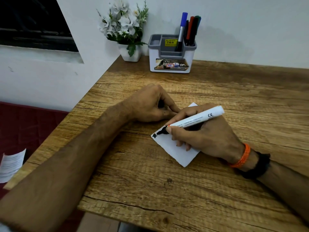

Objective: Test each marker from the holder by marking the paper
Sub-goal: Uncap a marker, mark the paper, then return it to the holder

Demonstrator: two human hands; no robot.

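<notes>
My right hand (205,133) grips a white marker (199,118) with a black tip, and the tip touches the left corner of a small white paper (173,151) on the wooden table (167,181). A black mark (155,135) shows at that corner. My left hand (150,104) lies just left of the paper's top, fingers curled round a small black thing, probably the marker's cap, with fingertips on the paper's edge. At the back stands a white and grey holder (170,54) with a blue-capped marker (182,29) and several dark, red and green ones (193,30).
A white pot of artificial white flowers (127,29) stands left of the holder against the wall. The table's left edge drops to a dark red surface (25,124) bearing a printed paper slip (11,164). Bare wood lies between the paper and the holder.
</notes>
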